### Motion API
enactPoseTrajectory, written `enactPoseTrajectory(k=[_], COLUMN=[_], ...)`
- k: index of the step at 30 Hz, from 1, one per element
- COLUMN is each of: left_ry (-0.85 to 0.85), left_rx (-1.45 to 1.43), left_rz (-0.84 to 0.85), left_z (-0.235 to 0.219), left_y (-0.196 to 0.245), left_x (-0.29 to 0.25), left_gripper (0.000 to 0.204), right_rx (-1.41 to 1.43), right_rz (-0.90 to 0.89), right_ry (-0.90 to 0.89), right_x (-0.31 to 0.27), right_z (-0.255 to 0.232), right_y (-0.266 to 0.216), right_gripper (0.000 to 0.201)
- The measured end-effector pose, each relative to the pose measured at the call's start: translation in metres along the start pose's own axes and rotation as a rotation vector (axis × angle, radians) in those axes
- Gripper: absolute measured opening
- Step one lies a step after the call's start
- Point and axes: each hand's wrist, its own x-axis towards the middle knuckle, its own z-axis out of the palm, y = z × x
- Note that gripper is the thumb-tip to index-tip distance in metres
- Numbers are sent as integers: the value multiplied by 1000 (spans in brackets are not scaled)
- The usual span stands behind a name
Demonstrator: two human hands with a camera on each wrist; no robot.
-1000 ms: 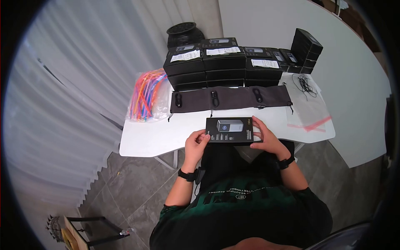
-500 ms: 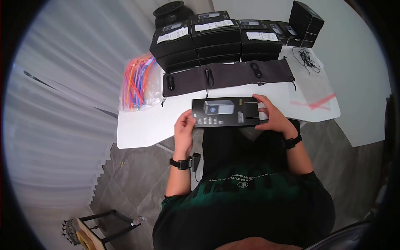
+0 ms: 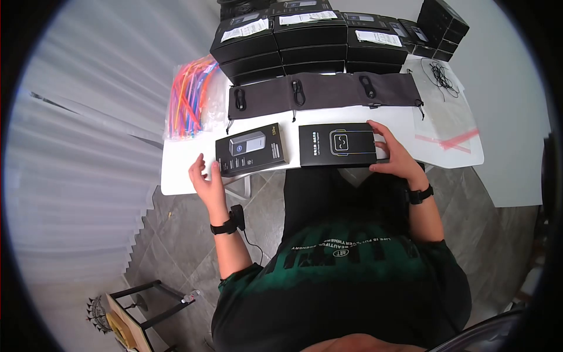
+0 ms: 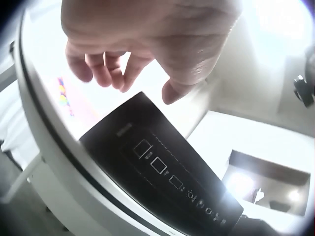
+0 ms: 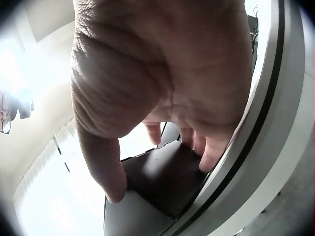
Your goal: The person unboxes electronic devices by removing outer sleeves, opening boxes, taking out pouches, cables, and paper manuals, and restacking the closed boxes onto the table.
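A black printed box sleeve (image 3: 251, 159) with a picture of a silver device on top lies tilted on the table's front edge. Beside its left end is my left hand (image 3: 206, 183), fingers spread and loose; in the left wrist view the hand hovers clear of the sleeve's printed side (image 4: 165, 164). To the right, a black box (image 3: 316, 151) with a square face-like emblem lies at the front edge. My right hand (image 3: 394, 157) grips this box by its right end, thumb on the near side and fingers on the far side, as the right wrist view also shows (image 5: 165, 172).
A dark grey cloth strip (image 3: 328, 95) with several coiled black cables lies across the table (image 3: 176, 176). Behind it stand stacked black boxes (image 3: 311, 38) with paper slips. A bag of colourful strips (image 3: 190, 102) is at left, thin black wires (image 3: 443, 79) at right.
The sleeve has slid off the box leftward with my left hand, which has let go of it. The emblem box now shows, held in my right hand.
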Motion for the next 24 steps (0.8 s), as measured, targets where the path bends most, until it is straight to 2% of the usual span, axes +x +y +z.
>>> enactPoseTrajectory(k=[1,3,7,9,11,13,15,17,19,20,23,24], left_ry=[-2,-119,-729,-863,-877,-887,-1193,-1199,-1234,-1200,-1036,-992], left_rx=[-1,50,-63,1,47,90,109,60,-121,-203,-436,-485], left_rz=[0,459,787,949,992,1040,907,912,804,738,685,617], left_z=[-1,0,37,72,112,130,138,138,135,126,108,94], left_y=[20,61,164,184,183,189,200,204,204,207,197,190], left_x=[2,3,-5,-17,-33,-30,-25,-18,-11,-7,15,22], left_gripper=[42,52,73,90,94,98,97,93,88,86,106,109], right_rx=[-5,0,-13,11,54,120,104,87,72,76,137,101], right_rz=[6,-3,-38,-51,-68,-30,-40,-44,-93,-92,-92,-66], right_ry=[10,8,-26,-12,18,-27,-13,-15,-33,-40,-4,-6], right_x=[-1,-2,2,3,1,2,1,1,2,2,0,-1], right_z=[0,1,0,0,2,0,0,-1,-1,-1,-1,-3], right_y=[0,-1,-3,6,9,6,10,15,19,20,18,12], right_gripper=[112,115,122,123,125,128,127,126,124,124,122,120])
